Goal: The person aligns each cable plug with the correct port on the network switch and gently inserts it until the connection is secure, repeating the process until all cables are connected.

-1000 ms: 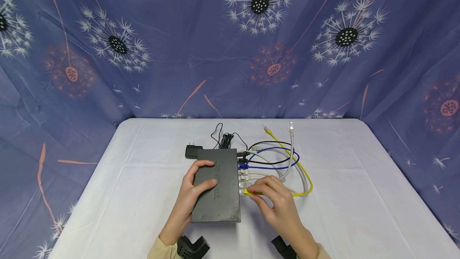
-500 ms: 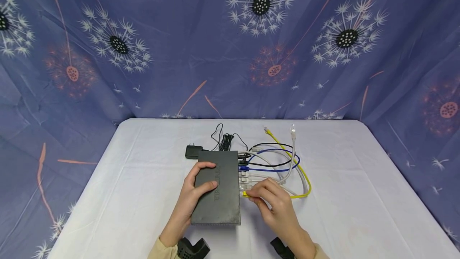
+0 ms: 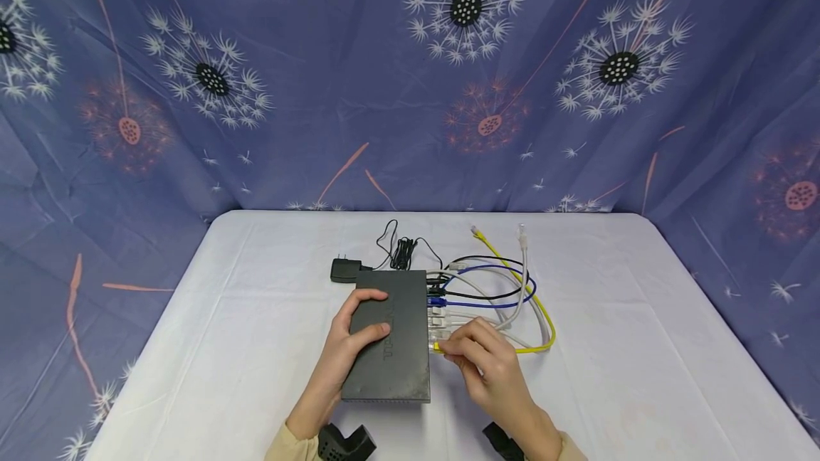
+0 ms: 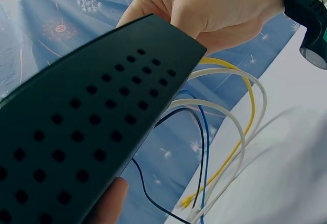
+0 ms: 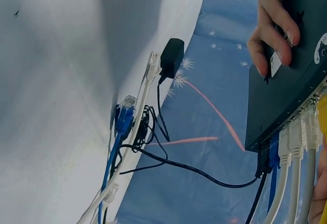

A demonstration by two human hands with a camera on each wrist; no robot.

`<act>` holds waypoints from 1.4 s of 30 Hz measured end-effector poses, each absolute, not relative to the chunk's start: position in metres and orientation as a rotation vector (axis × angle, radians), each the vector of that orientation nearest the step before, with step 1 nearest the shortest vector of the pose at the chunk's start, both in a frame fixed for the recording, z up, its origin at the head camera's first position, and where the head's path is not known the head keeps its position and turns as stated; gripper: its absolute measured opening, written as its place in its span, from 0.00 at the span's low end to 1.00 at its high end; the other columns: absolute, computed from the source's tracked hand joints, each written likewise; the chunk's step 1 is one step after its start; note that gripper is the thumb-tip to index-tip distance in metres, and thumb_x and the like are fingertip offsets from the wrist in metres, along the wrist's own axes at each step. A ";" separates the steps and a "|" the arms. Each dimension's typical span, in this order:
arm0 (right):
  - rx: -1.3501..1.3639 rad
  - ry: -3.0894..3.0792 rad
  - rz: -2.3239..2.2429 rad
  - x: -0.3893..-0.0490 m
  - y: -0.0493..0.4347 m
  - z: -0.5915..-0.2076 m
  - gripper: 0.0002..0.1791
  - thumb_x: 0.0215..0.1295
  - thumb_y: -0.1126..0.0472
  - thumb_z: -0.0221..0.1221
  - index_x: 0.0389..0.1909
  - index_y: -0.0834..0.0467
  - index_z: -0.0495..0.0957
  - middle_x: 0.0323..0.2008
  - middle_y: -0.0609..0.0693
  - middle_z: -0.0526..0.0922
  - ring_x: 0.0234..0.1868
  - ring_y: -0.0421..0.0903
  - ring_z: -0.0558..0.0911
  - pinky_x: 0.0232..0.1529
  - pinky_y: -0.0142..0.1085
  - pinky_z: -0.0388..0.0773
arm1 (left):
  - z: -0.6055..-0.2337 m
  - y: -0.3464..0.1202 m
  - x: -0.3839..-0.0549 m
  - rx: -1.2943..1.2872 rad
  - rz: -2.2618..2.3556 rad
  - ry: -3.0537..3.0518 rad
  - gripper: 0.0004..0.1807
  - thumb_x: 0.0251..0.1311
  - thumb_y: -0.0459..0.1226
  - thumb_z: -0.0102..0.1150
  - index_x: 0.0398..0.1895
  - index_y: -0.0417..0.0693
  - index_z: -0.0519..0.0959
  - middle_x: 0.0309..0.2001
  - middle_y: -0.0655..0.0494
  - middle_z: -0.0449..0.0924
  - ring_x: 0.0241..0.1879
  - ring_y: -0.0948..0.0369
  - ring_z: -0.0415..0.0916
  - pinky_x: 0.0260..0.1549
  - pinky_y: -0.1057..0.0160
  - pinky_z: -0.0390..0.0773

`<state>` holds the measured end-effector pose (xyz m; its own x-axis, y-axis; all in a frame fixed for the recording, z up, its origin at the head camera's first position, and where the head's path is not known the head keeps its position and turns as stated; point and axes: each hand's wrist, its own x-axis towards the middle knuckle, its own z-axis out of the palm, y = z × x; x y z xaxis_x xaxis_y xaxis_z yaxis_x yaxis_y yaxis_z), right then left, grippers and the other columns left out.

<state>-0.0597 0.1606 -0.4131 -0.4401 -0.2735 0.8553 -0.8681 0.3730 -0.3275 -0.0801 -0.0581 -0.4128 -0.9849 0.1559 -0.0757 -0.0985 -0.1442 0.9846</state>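
Observation:
My left hand (image 3: 346,343) grips a dark grey network switch (image 3: 403,368) by its left side, thumb and a finger on top. In the left wrist view the switch's vented side (image 4: 97,116) is close to the camera. My right hand (image 3: 493,365) pinches the yellow Ethernet cable (image 3: 537,349) at its plug, against the port nearest me; how deep the plug sits is hidden. A blue cable plug (image 5: 275,150), a black plug (image 5: 263,160) and several white and grey plugs (image 5: 296,134) sit in the row beside it.
Cables loop to the right of the switch, with a white cable's free plug (image 3: 522,235) sticking up and the yellow one's far plug (image 3: 475,231) behind. A black power adapter (image 3: 344,270) and its bundled cord (image 3: 403,253) lie behind on the white-covered table (image 3: 205,347).
The switch and both hands have shifted slightly toward me. The cable loops have moved a little with them, and the white cable's free plug is slightly lower. The right hand keeps its pinch.

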 end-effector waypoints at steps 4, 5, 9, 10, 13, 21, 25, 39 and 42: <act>0.992 -1.909 1.056 -0.060 0.161 -0.413 0.11 0.69 0.63 0.55 0.29 0.62 0.82 0.28 0.48 0.77 0.29 0.43 0.74 0.31 0.26 0.69 | -0.412 -0.058 -0.080 0.061 2.238 1.926 0.23 0.54 0.34 0.63 0.55 0.53 0.74 0.58 0.48 0.66 0.50 0.50 0.66 0.44 0.54 0.68; 0.993 -1.911 1.058 -0.060 0.161 -0.414 0.11 0.69 0.62 0.55 0.29 0.62 0.82 0.29 0.48 0.77 0.29 0.43 0.74 0.31 0.26 0.69 | -0.412 -0.057 -0.080 0.057 2.231 1.926 0.23 0.54 0.34 0.63 0.55 0.53 0.74 0.58 0.48 0.66 0.50 0.49 0.66 0.43 0.54 0.69; 0.995 -1.924 1.060 -0.059 0.161 -0.415 0.12 0.69 0.62 0.55 0.29 0.62 0.82 0.29 0.48 0.77 0.29 0.42 0.74 0.31 0.25 0.69 | -0.414 -0.056 -0.079 0.048 2.221 1.938 0.23 0.54 0.35 0.63 0.56 0.53 0.74 0.59 0.47 0.65 0.51 0.49 0.65 0.44 0.54 0.68; 0.994 -1.928 1.059 -0.059 0.162 -0.416 0.12 0.70 0.62 0.55 0.29 0.61 0.82 0.29 0.48 0.77 0.29 0.42 0.73 0.31 0.25 0.69 | -0.415 -0.056 -0.079 0.048 2.222 1.941 0.23 0.54 0.34 0.63 0.55 0.53 0.74 0.59 0.48 0.65 0.51 0.50 0.65 0.45 0.54 0.67; 1.001 -1.943 1.063 -0.059 0.164 -0.420 0.07 0.66 0.67 0.58 0.29 0.61 0.82 0.29 0.48 0.77 0.29 0.42 0.73 0.31 0.24 0.68 | -0.419 -0.054 -0.079 0.052 2.228 1.950 0.22 0.54 0.34 0.63 0.55 0.52 0.74 0.59 0.48 0.66 0.52 0.50 0.64 0.46 0.54 0.66; 0.988 -2.024 1.083 -0.057 0.171 -0.428 0.04 0.56 0.69 0.62 0.32 0.59 0.82 0.33 0.47 0.78 0.34 0.43 0.75 0.38 0.28 0.71 | -0.424 -0.052 -0.080 0.063 2.245 1.988 0.22 0.52 0.33 0.64 0.53 0.49 0.75 0.56 0.49 0.68 0.51 0.51 0.65 0.48 0.54 0.63; 0.971 -2.063 1.069 -0.056 0.173 -0.429 0.07 0.54 0.70 0.63 0.33 0.58 0.82 0.34 0.46 0.78 0.35 0.43 0.76 0.40 0.29 0.71 | -0.426 -0.050 -0.081 0.059 2.254 1.988 0.22 0.52 0.34 0.64 0.53 0.49 0.75 0.56 0.48 0.68 0.51 0.51 0.65 0.48 0.54 0.63; 0.931 -2.126 1.135 -0.053 0.176 -0.427 0.12 0.53 0.74 0.63 0.37 0.57 0.82 0.36 0.46 0.79 0.38 0.43 0.77 0.40 0.26 0.72 | -0.433 -0.050 -0.080 0.030 2.260 1.975 0.23 0.52 0.33 0.64 0.53 0.47 0.75 0.56 0.47 0.68 0.51 0.51 0.65 0.48 0.54 0.63; 0.906 -2.108 1.135 -0.054 0.178 -0.426 0.10 0.55 0.72 0.63 0.37 0.58 0.82 0.36 0.47 0.79 0.38 0.43 0.77 0.38 0.26 0.74 | -0.434 -0.050 -0.079 0.026 2.262 1.973 0.23 0.52 0.33 0.64 0.53 0.47 0.75 0.56 0.47 0.68 0.51 0.51 0.64 0.49 0.54 0.61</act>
